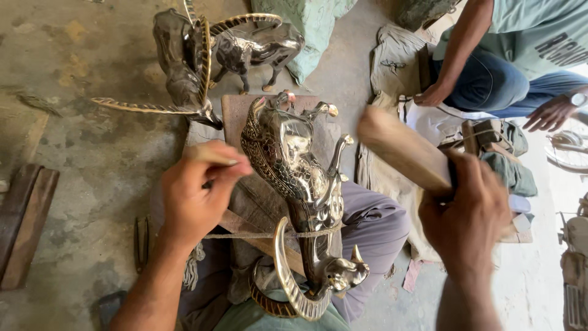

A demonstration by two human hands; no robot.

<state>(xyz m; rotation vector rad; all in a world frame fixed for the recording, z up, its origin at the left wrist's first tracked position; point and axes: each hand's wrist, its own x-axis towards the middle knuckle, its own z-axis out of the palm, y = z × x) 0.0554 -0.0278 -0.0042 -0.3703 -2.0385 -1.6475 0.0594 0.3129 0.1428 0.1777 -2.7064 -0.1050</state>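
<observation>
**Brass animal figure under punch and mallet**

A shiny, engraved brass figure of a long-horned animal lies on its side at the centre of the view, across a reddish-brown wooden board and the person's lap. Its legs point toward 1 o'clock and its curved-horned head toward 6 o'clock. A thin string crosses the figure's neck and runs off toward 9 o'clock.

The left hand, at 9 o'clock from the figure, has its fingers closed around a slim pale rod-shaped tool; the tool's tip is blurred near the figure's patterned flank, and whether it touches cannot be told.

The right hand, at 3 o'clock, has its fingers wrapped round the dark handle end of a thick pale wooden mallet. The mallet's blurred head points toward 10 o'clock and stands apart from the figure.

At 11 o'clock, on the stained concrete floor, stand two more dark metal horned animal figures, close together. A worn dark wooden plank lies at 9 o'clock by the frame edge.

At 2 o'clock another person in a pale green shirt and blue jeans sits with both hands lowered onto grey cloth spread on the ground.
</observation>
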